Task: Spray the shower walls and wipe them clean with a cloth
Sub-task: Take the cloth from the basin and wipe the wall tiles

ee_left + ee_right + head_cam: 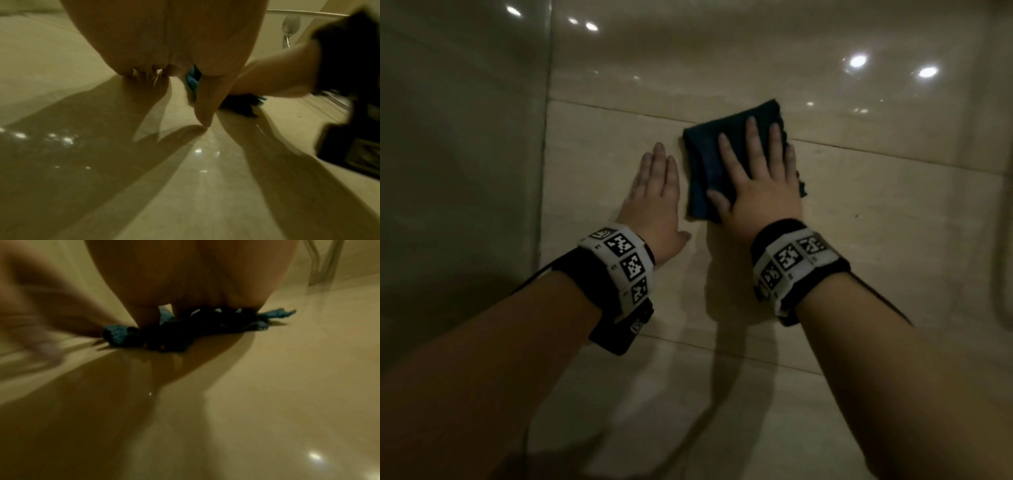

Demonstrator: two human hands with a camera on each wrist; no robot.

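Glass panel (458, 164) standing at far left, meeting tiled wall (876, 212) at corner. Left hand (654, 202) lying flat on wall, fingers straight and together, grip holding nothing, just beside cloth. Dark blue folded cloth (702, 171) lying against wall across grout line. Right hand (756, 185) pressing on cloth, fingers straight and spread, not curling round it. Metal shower hose (287, 30) hanging at far right.
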